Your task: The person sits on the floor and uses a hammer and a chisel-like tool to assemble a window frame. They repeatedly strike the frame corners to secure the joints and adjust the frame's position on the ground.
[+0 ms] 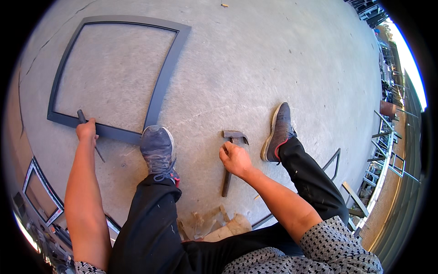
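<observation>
My left hand (86,130) is wrapped round a screwdriver (81,116). Its thick dark handle sticks up above the fist, and its thin shaft slants out below. That fist is at the near edge of a dark grey rectangular frame (160,91), which lies on the floor. My left shoe (157,142) is at the frame's near right corner. Between my feet, my right hand (236,159) closes round the handle of a claw hammer (235,135), just under its head. The worn handle points back toward me.
Crumpled brown cardboard (228,227) lies on the floor near me. A smaller frame (42,192) is at the left edge. Beyond my right leg are another dark frame (336,164) and racks of metal pieces (376,160). My right shoe (277,130) stands right of the hammer.
</observation>
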Demonstrator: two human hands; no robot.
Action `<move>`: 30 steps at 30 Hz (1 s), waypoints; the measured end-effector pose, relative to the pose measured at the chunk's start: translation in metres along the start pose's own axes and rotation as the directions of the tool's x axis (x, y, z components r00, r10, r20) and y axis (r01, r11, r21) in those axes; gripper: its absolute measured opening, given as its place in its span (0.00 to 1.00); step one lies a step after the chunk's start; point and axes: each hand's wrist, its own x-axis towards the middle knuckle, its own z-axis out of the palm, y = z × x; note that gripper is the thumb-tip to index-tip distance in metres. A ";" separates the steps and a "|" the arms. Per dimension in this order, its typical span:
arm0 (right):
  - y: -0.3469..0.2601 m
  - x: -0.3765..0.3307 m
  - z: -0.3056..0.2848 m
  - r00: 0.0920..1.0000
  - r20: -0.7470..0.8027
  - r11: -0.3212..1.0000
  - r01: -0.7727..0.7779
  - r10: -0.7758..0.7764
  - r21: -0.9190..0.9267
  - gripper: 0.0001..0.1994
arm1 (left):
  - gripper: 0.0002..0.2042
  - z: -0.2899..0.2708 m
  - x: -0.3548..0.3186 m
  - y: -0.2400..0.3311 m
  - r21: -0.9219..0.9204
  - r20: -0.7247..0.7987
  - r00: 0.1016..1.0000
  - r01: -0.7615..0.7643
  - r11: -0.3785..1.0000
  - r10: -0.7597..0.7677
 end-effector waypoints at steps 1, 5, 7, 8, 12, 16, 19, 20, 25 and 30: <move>0.000 -0.002 -0.001 1.000 0.010 1.000 -0.002 0.002 0.004 0.13 | 0.19 0.001 0.004 0.001 0.004 -0.003 1.000 0.002 1.000 -0.002; 0.002 -0.005 0.004 0.999 0.025 0.999 0.038 -0.038 0.018 0.13 | 0.18 -0.010 0.017 0.006 0.060 0.022 0.999 -0.025 0.998 0.023; 0.002 -0.005 0.005 0.999 0.031 0.999 0.043 -0.044 0.029 0.13 | 0.19 -0.011 0.018 0.012 0.091 0.015 0.999 -0.039 0.995 0.037; 0.002 -0.006 0.005 0.998 0.034 0.998 0.045 -0.047 0.034 0.13 | 0.19 -0.011 0.017 0.016 0.102 0.007 0.999 -0.045 0.994 0.044; 0.001 -0.006 0.009 0.999 0.034 0.999 0.031 -0.032 0.041 0.12 | 0.19 -0.021 0.020 0.028 0.221 -0.015 0.992 -0.118 0.968 0.124; -0.004 -0.005 0.017 0.998 0.035 0.996 0.056 -0.059 0.067 0.12 | 0.19 -0.049 0.047 0.013 0.363 -0.045 0.944 -0.289 0.886 0.327; 0.005 -0.009 0.013 0.999 0.001 0.997 0.039 -0.039 0.067 0.12 | 0.21 -0.042 0.003 0.047 0.438 0.133 0.940 -0.340 0.832 0.314; 0.005 -0.008 0.013 0.999 -0.002 0.997 0.042 -0.042 0.069 0.12 | 0.21 -0.043 0.002 0.045 0.465 0.114 0.929 -0.363 0.808 0.352; 0.004 -0.005 0.016 0.998 -0.018 0.995 0.066 -0.064 0.081 0.12 | 0.24 -0.045 0.006 0.032 0.578 0.153 0.864 -0.472 0.666 0.479; 0.001 -0.001 0.017 0.996 -0.057 0.993 0.071 -0.065 0.095 0.12 | 0.23 -0.038 0.018 0.032 0.528 0.172 0.846 -0.512 0.678 0.505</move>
